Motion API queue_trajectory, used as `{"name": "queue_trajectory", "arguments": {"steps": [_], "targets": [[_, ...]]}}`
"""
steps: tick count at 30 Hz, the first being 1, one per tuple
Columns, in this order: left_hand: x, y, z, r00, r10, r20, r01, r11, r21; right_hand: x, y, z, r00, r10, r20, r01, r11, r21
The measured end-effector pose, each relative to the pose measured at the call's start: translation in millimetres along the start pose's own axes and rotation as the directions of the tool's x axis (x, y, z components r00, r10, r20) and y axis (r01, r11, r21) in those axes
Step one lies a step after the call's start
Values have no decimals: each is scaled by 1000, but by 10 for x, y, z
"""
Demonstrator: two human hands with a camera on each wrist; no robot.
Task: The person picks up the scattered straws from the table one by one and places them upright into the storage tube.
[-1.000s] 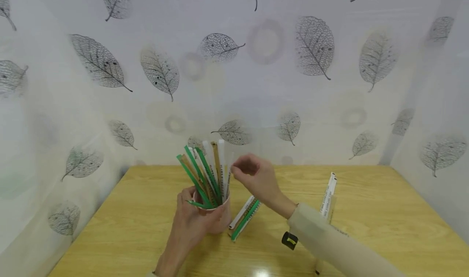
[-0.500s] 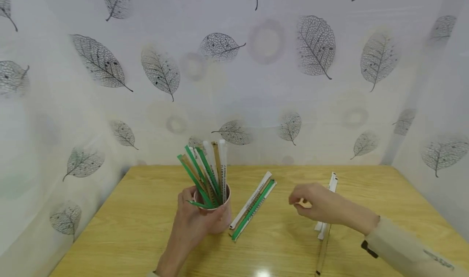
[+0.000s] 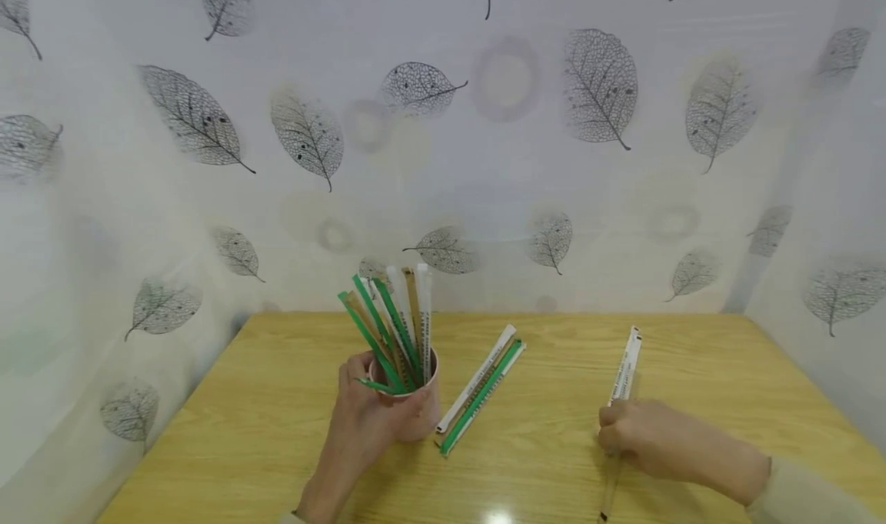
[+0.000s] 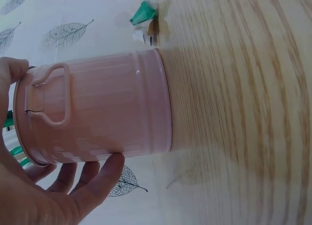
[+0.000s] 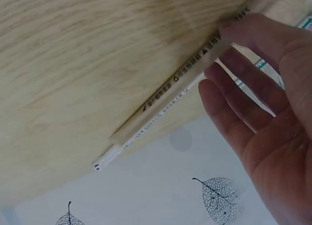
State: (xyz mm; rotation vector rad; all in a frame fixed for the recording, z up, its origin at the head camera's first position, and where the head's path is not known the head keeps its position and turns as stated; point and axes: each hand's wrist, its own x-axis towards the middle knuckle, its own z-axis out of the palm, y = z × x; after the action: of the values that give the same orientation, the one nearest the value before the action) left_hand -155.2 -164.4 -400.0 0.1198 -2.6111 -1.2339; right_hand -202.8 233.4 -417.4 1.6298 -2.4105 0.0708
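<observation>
Evidently, the left hand [image 3: 367, 416] grips the pink cup [image 4: 107, 98] to steady its leaning bundle of straws [image 3: 394, 320]. The right hand [image 3: 654, 439] bends over a brown straw [image 5: 165, 91] on the table [image 3: 547, 424], slim and dark-printed, beside white straws [image 3: 626, 366]; whether it pinches is unclear.

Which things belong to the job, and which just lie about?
Likely the job's:
pink cylindrical metal-looking cup, held
slim wrapped green, brown and white sticks inside
wrapped sticks by the right grip
similar row lying mid-table

Only surroundings:
flat yellow wooden table
pale leaf-printed backdrop
</observation>
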Motion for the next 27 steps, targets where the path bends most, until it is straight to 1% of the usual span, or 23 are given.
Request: {"name": "queue_trajectory", "arguments": {"steps": [2, 5, 9, 11, 12, 15, 19, 21, 27], "targets": [[-4, -1, 5, 1000, -6, 3, 6, 1000, -6, 21, -20, 13, 1000, -13, -17, 12, 998, -55], [-8, 1, 5, 1000, -12, 3, 12, 1000, -9, 93, -51, 7, 1000, -25, 7, 25, 995, -93], [-8, 6, 5, 1000, -10, 7, 10, 1000, -17, 180, -97, 7, 996, -30, 81, 37, 995, -92], [-8, 8, 7, 1000, -11, 10, 11, 1000, -19, 207, -114, 22, 996, -39, 86, 47, 995, -94], [-10, 10, 8, 1000, -14, 12, 14, 1000, -21, 214, -120, 33, 996, -46, 72, 53, 994, -96], [-15, 10, 12, 1000, -17, 12, 17, 1000, -22, 227, -122, 72, 996, -88, -16, 85, 989, -121], [-14, 13, 9, 1000, 0, 1, 0, 1000, -10, 257, -100, 100, 984, -135, -118, 117, 983, -144], [-9, 18, 6, 1000, 4, 0, -4, 1000, -2, 283, -96, 98, 980, -138, -141, 118, 983, -142], [3, 19, 0, 999, -32, 4, 32, 999, -6, 355, -125, 74, 979, -116, -166, 102, 990, -94]]}}
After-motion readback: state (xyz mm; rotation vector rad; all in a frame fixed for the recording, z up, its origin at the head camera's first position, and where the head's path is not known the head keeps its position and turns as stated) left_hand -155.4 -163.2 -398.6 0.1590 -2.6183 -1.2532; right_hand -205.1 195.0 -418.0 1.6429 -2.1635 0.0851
